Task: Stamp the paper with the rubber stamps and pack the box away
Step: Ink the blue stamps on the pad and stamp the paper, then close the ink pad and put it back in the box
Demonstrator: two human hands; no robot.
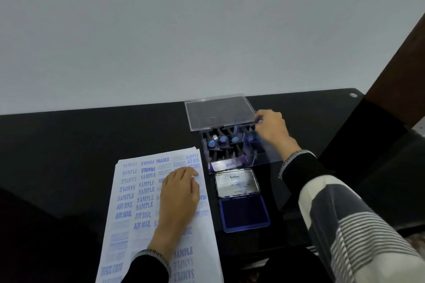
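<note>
Fingers of the right hand [271, 128] pinch one rubber stamp [259, 121] over the clear box [239, 145], where four blue-capped stamps [223, 139] stand. The left hand [179, 193] rests flat on the stamped paper [138, 202]. One open ink pad [243, 213] lies on the desk [69, 145].

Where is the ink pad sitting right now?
The open ink pad lies on the black table, right of the stamped paper and directly in front of the clear stamp box.
</note>
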